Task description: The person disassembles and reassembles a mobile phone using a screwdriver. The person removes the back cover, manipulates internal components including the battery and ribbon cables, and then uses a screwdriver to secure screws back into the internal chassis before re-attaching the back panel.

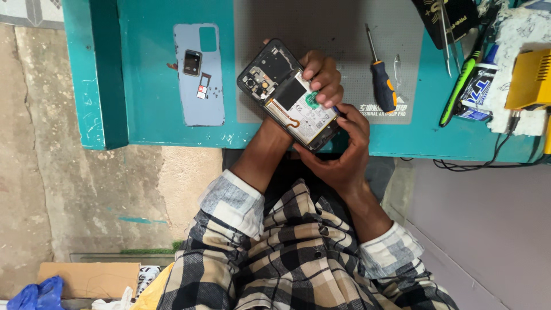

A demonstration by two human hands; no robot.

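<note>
Both hands grip an opened phone [290, 95], its back cover off and its battery and circuit board showing. Reaching up from under the phone, the left hand [322, 77] wraps around its far edge, with fingertips curled onto the exposed inside beside a green patch. Below it, the right hand [344, 152] cups the phone's near right corner, thumb pressed along the edge. Wrists bend inward from checked sleeves [298, 247], so the phone sits tilted between the two hands, just above the near edge of a teal table [149, 69]. Left of the phone lies the blue back cover [199, 74]. Right of it, a screwdriver [380, 74] with a black and orange handle rests on a grey mat [338, 28].
</note>
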